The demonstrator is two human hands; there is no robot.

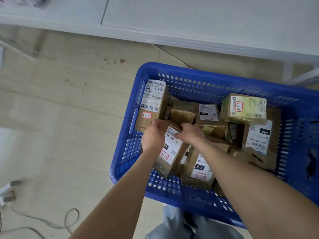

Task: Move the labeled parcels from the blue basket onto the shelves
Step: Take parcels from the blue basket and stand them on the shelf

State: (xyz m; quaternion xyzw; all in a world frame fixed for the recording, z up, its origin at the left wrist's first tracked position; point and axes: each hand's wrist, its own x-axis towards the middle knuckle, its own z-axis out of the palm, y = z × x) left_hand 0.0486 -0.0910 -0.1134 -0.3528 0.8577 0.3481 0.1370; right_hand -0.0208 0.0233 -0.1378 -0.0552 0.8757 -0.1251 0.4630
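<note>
Here, left hand and right hand on 3-3-6 parcel

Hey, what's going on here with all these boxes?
A person reaches into a blue basket of cardboard parcels. The left hand and right hand both grip the top end of the parcel marked 3-3-6, which is inside the basket. Other labelled parcels lie around it, and a white shelf stands just beyond.
</note>
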